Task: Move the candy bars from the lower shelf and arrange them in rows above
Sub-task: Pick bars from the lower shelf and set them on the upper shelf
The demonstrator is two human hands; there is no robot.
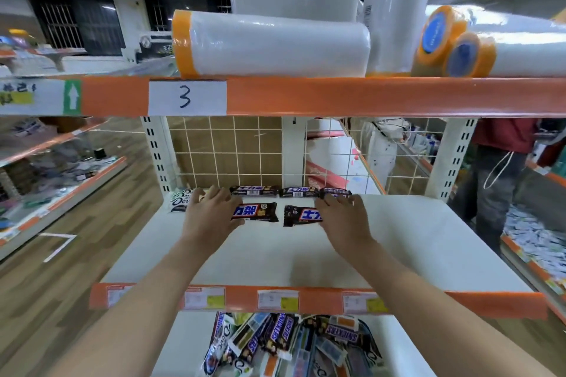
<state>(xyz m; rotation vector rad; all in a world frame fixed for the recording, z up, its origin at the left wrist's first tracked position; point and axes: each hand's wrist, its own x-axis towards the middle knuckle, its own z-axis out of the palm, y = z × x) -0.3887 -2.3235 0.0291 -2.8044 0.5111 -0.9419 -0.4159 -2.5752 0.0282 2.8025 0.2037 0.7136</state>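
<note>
In the head view, we reach both arms onto the white middle shelf (428, 239) in the center of the frame. Our left hand (208, 217) lies flat with fingers spread wide, touching the left end of a dark Snickers bar (260, 212). Our right hand (346, 220) is spread flat too, its fingers resting on the right end of a second Snickers bar (301, 215). Behind these, a back row of Snickers bars (291, 191) lines the wire grid. A white Dove bar (180, 200) sits left of that row. At the bottom of the frame, a pile of candy bars (291, 343) lies on the lower shelf. Along the top, plastic film rolls (272, 44) rest on the orange-edged top shelf (367, 96).
</note>
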